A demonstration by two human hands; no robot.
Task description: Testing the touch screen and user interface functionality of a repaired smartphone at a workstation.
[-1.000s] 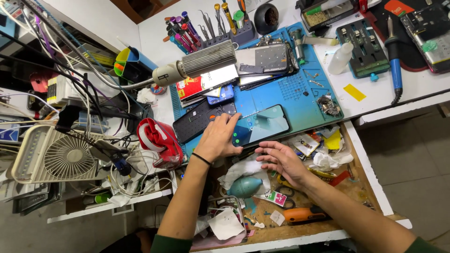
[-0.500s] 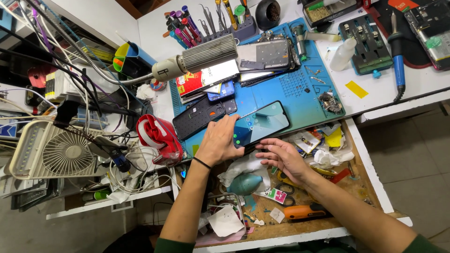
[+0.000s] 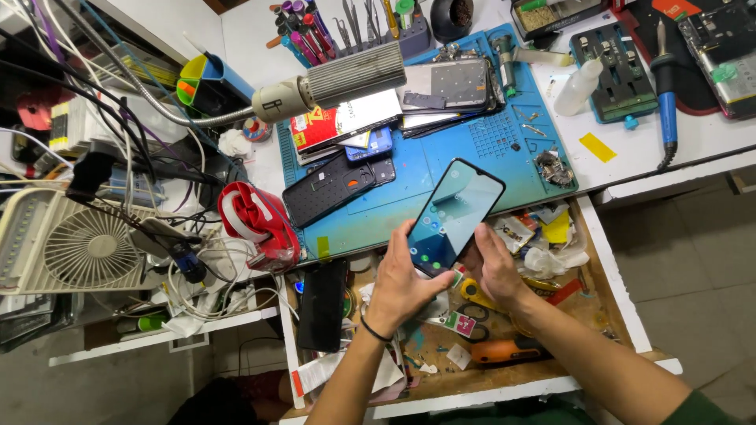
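Both hands hold a dark smartphone [image 3: 455,214] lifted above the near edge of the blue repair mat [image 3: 394,189], screen up and tilted so its top points toward one o'clock. The left hand [image 3: 402,283] grips the lower end from seven o'clock, fingers curled narrowly around the edge and thumb lying against the side of the glass. The right hand [image 3: 494,266] clasps the same end from five o'clock, fingers tucked behind the body; how they sit underneath cannot be told. A black band [image 3: 375,330] circles the left wrist.

At ten o'clock from the phone a black phone back cover [image 3: 335,187] lies on the mat, with a blue phone [image 3: 370,144] just beyond it. At twelve o'clock a stack of opened phones [image 3: 449,86] rests on the mat. A gooseneck lamp [image 3: 339,83] reaches in from eleven o'clock. A red tape dispenser [image 3: 256,224] stands at nine o'clock, a white fan [image 3: 83,248] well beyond it. At six o'clock, in the open drawer [image 3: 610,267], lie scissors [image 3: 472,303] and an orange-handled tool [image 3: 508,350]. A blue soldering iron [image 3: 665,94] lies at two o'clock.
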